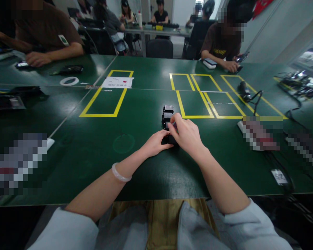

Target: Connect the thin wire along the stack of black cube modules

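A row of small black blocks [168, 115] with greyish, shiny tops runs away from me along the green table. My left hand [155, 143] lies at the near end of the row, with thumb and fingers around the sides of the nearest black block. Above that end, my right hand [187, 133] is closed in a pinch, its fingertips at the top of a block. Whatever is between the right fingertips is too small and hidden to make out. The right hand covers part of the near blocks.
Yellow tape outlines [117, 114] mark the green table [94, 173]. A paper sheet [118, 82] and a tape roll [69, 81] lie far left. A black cylindrical device [244, 91] with a cable stands right. Two people work across the table, one person's hand [39, 59] at left.
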Demonstrator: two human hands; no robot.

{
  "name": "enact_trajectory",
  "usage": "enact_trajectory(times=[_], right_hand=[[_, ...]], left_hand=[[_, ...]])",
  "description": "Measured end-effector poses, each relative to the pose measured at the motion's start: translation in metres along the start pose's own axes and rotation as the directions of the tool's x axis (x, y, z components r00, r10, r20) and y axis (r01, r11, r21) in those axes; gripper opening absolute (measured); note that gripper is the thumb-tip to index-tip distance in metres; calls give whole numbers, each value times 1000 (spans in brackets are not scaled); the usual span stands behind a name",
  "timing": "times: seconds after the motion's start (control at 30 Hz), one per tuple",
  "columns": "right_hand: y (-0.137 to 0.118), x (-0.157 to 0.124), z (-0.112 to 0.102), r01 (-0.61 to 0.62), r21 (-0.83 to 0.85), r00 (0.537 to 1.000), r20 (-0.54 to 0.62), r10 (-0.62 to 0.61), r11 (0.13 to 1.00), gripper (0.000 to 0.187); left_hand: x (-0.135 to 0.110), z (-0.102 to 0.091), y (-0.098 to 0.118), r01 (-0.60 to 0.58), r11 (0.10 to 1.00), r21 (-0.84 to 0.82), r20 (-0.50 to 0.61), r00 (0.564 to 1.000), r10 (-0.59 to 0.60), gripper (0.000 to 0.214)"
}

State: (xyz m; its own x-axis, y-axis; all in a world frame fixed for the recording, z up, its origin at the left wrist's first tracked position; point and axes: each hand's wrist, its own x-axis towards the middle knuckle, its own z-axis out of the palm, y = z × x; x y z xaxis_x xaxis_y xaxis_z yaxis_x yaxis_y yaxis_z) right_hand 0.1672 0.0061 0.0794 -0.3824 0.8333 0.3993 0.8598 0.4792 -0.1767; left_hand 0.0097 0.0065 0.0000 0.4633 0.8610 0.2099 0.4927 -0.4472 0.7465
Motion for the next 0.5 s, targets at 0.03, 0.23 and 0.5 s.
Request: enact_trajectory(times=[0.03, 0.23, 0.5], right_hand=[[0, 0, 0, 0, -8, 1000, 1, 0, 1000, 23], [1, -1, 1, -18, 9, 1000, 23, 17, 1000, 18], [-1, 0, 0, -17, -8, 999, 40, 17, 1000, 22]], left_hand=[[0, 0, 0, 1, 1000, 0, 2, 1000, -1, 49], [0, 0, -1, 2, 1000, 5, 0, 1000, -2, 45], [0, 0, 0, 8, 1000, -11, -1, 1000, -8, 50]])
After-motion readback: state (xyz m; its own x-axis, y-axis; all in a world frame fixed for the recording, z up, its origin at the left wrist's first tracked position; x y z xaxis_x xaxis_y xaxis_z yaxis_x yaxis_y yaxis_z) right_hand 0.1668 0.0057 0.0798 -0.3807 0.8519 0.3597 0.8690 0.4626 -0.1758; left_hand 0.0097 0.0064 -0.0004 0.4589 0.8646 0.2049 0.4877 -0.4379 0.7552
